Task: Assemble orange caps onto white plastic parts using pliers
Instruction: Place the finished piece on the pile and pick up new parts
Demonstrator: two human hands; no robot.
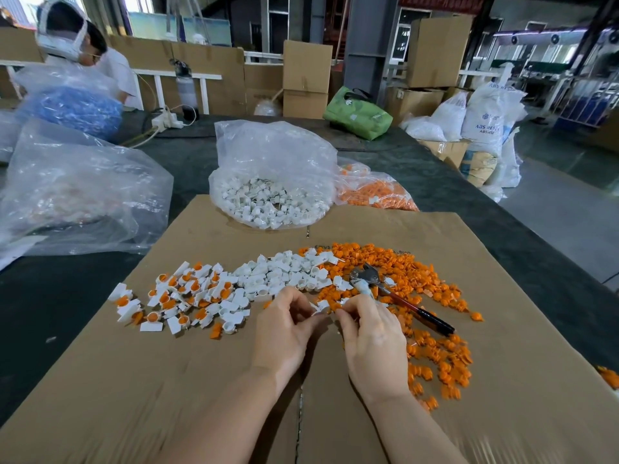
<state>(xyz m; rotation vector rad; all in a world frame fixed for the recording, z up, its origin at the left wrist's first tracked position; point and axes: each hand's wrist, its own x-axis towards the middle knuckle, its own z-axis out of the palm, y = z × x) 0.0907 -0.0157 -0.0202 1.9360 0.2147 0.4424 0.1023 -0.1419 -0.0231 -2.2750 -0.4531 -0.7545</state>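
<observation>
Your left hand [284,326] and right hand [368,336] meet at the middle of the cardboard sheet [167,380], fingers curled, both pinching one small white part [322,306] between their fingertips. The pliers [385,291] lie untouched just past your right hand at about 1 o'clock, on the loose orange caps [435,329] spread out to 3 o'clock. Bare white parts [284,272] sit at 12, and capped ones [187,296] at 10. The bag of white parts [271,182] is further up at 12.
</observation>
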